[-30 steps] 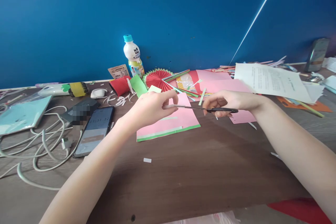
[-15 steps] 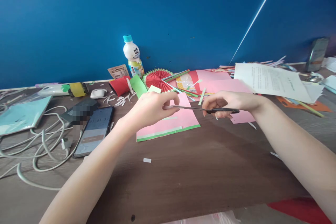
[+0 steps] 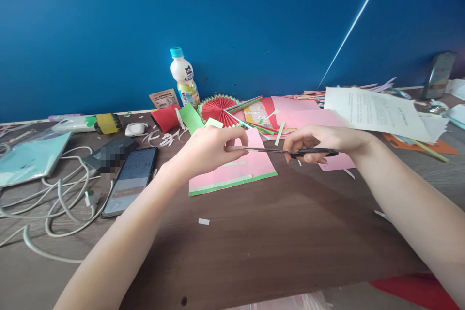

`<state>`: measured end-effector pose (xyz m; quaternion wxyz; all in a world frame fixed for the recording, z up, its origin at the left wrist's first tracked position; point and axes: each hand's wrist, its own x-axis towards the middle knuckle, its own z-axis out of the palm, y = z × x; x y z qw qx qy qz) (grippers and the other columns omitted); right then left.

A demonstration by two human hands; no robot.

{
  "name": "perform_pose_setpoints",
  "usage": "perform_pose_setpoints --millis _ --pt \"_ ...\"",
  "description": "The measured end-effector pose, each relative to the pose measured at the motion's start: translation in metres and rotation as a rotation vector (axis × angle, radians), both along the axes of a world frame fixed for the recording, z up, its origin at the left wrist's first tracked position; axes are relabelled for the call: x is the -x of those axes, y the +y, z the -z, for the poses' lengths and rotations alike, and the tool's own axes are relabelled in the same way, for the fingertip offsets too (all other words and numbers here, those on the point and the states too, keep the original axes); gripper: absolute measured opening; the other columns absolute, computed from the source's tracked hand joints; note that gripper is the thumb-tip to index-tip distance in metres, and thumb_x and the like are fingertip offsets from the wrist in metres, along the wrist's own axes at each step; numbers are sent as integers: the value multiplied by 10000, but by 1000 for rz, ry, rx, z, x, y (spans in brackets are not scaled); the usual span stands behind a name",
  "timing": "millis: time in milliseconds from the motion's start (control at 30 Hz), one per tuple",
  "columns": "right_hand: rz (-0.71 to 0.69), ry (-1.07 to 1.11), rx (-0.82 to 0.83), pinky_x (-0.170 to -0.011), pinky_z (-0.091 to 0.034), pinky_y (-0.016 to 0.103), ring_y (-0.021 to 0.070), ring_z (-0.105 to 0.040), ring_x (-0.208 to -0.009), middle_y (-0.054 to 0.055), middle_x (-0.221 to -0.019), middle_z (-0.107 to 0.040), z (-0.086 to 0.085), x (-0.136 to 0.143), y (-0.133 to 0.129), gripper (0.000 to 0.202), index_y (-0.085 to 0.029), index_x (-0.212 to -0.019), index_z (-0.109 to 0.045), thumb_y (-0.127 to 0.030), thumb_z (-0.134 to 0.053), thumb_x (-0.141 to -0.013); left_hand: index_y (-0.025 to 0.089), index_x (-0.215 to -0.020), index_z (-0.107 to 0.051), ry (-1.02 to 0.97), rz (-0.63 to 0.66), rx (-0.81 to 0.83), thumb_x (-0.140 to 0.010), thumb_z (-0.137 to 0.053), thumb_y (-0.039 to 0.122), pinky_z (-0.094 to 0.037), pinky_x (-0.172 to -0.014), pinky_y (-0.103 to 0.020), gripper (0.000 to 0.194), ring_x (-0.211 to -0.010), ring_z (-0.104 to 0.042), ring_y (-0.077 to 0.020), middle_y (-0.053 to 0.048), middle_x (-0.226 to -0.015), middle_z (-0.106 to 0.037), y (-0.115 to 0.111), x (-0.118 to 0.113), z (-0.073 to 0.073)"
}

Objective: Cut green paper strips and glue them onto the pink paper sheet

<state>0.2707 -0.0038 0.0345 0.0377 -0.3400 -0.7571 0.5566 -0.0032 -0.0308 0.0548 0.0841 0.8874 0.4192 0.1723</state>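
Observation:
Black-handled scissors are in my right hand, their blades pointing left. My left hand is closed in a pinch by the blade tips, on a small pale piece that looks like paper and is mostly hidden by the fingers. Beneath my left hand lies a pink sheet with a green strip along its near edge and pale strips on it. Behind the hands sits a red pleated paper fan with a green zigzag rim.
On the left are a phone, white cables, a black box and a blue packet. A bottle stands by the wall. Printed paper lies at right. One white scrap rests near the front.
My right hand and the scissors have shifted slightly to the right, the blade tips drawing back a little from my left fingers. My left hand has hardly moved.

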Motion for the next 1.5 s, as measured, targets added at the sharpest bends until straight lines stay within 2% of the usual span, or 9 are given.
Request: perform_pose_setpoints --millis 233,433,700,933,1100,1500 --pt "-38 38 52 -402 -394 162 47 -414 -463 -15 -662 -510 1 -1 0 225 -166 -932 -580 -281 -599 -739 217 -790 -617 -22 9 13 -750 -561 314 -317 -535 -199 119 -518 -448 -75 57 -568 -512 -1 0 -1" --pt "-58 48 88 -413 -399 161 48 -381 -453 -41 -588 -435 -2 2 -2 201 -158 -940 -568 -195 -539 -744 212 -791 -619 -53 19 26 -750 -565 309 -318 -532 -200 118 -517 -442 -76 58 -555 -494 -1 0 -1" --pt "-77 63 113 -404 -397 166 57 -364 -443 -49 -543 -380 -2 0 -2 211 -145 -945 -563 -185 -495 -749 210 -801 -623 -90 45 57 -740 -585 300 -319 -530 -197 115 -506 -430 -66 64 -555 -485 0 2 -1" --pt "-75 14 95 -416 -414 166 53 -378 -436 -42 -551 -426 -4 -1 -2 219 -144 -946 -569 -156 -499 -739 212 -779 -633 -87 56 48 -735 -582 316 -330 -531 -197 123 -512 -438 -70 55 -553 -489 -1 1 -2" --pt "-64 1 80 -403 -402 166 58 -385 -423 -48 -522 -412 -3 -1 -2 199 -147 -947 -573 -196 -501 -768 212 -776 -636 -89 55 47 -734 -578 320 -340 -537 -199 130 -516 -441 -73 52 -550 -490 -2 1 -2" --pt "-74 -11 80 -425 -428 168 55 -406 -455 -40 -576 -433 -5 0 -2 203 -162 -943 -572 -175 -506 -752 206 -787 -637 -133 61 47 -747 -566 341 -342 -526 -192 158 -510 -432 -73 50 -532 -487 -2 1 -2"
